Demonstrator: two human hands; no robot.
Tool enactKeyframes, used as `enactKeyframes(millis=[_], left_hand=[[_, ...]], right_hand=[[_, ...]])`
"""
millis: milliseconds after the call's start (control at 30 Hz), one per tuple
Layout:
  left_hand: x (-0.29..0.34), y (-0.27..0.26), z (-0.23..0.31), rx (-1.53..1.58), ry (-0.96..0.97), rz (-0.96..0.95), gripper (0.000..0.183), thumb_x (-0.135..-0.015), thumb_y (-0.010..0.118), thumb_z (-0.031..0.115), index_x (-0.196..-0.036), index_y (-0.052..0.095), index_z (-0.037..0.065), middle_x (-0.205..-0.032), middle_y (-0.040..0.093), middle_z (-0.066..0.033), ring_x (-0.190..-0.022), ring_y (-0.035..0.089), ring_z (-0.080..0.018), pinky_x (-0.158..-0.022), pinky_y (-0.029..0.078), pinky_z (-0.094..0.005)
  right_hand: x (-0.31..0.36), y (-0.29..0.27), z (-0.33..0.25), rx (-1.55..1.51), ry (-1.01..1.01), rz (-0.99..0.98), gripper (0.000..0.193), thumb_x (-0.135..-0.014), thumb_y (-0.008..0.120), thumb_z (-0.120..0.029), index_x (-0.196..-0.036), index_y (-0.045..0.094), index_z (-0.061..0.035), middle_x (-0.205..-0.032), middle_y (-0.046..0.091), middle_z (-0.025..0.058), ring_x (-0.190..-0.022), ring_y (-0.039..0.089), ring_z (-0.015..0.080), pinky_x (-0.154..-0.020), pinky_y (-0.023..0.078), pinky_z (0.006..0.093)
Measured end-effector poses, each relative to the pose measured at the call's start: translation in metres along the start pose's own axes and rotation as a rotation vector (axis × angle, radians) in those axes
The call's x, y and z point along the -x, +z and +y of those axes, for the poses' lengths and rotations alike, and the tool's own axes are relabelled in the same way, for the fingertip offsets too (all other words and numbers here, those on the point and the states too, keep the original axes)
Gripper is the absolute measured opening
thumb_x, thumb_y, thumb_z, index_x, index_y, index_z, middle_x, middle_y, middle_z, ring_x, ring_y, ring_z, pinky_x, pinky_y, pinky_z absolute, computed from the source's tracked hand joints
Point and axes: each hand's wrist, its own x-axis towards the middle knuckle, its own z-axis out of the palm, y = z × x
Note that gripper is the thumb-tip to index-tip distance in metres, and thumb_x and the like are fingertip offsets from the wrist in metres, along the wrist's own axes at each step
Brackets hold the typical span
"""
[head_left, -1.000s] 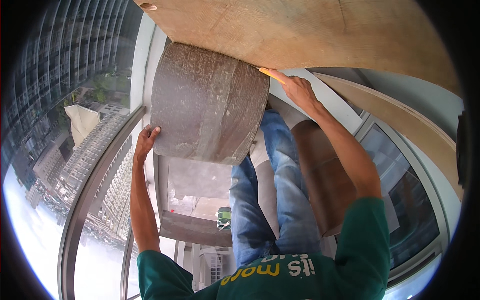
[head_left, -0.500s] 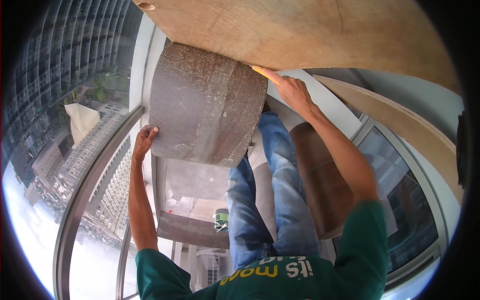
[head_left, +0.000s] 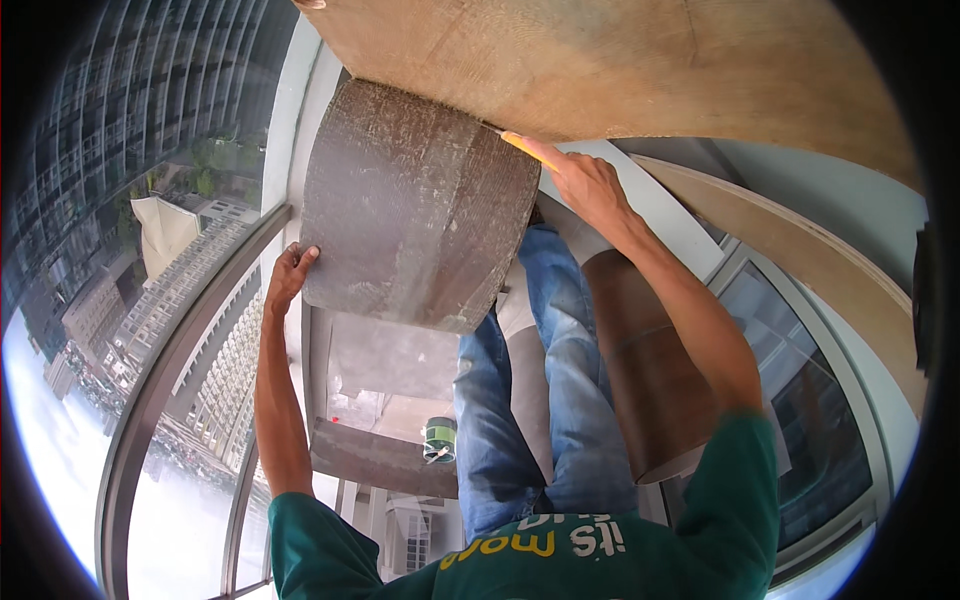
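Observation:
A curved brown flexible sheet with pale streaks hangs down from the edge of a wooden board. My left hand grips the sheet's lower left edge, thumb on its face and fingers behind, partly hidden. In my right hand is a yellow-handled utility knife. A thin blade shows at its tip, touching or very near the line where sheet and board meet, toward the sheet's upper right corner.
Close on the left runs a metal railing with glass, high above city buildings. Below stands a green tub. A rolled brown sheet is right of my legs, near a framed window. A curved board edge crosses the right.
The knife has slid slightly left along the board's edge, and its blade now shows. My left hand and the sheet's lower left edge have risen a little.

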Motion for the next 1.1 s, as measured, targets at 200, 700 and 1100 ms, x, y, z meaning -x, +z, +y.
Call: enactKeyframes(millis=[200,700,1100], left_hand=[[-0.007,-0.003,-0.014,-0.013,0.016,-0.012,0.057,-0.092,0.065,0.043,-0.115,0.058,-0.009,-0.099,0.064,-0.0106,-0.091,0.057,-0.0168,-0.086,0.044,-0.0303],[-0.006,-0.001,-0.002,-0.075,0.020,0.023,0.048,-0.091,0.066,0.042,-0.105,0.061,-0.004,-0.091,0.064,-0.0093,-0.085,0.056,-0.0154,-0.081,0.045,-0.0297],[-0.008,0.000,-0.002,-0.034,0.020,0.014,0.044,-0.092,0.066,0.039,-0.107,0.062,-0.002,-0.092,0.066,-0.0100,-0.086,0.059,-0.0162,-0.080,0.047,-0.0306]], right_hand=[[-0.044,0.057,0.018,-0.005,-0.001,0.179,0.053,-0.091,0.056,-0.007,-0.140,0.048,-0.0266,-0.073,0.066,0.0183,-0.065,0.065,0.0373,-0.063,0.052,0.0479],[-0.093,0.056,-0.026,0.048,-0.038,0.128,0.049,-0.092,0.054,-0.008,-0.139,0.051,-0.0211,-0.080,0.069,0.0198,-0.076,0.068,0.0381,-0.069,0.054,0.0494],[-0.136,0.054,-0.065,0.026,-0.084,0.166,0.043,-0.094,0.053,-0.012,-0.136,0.054,-0.0222,-0.086,0.069,0.0192,-0.078,0.067,0.0373,-0.072,0.053,0.0487]])
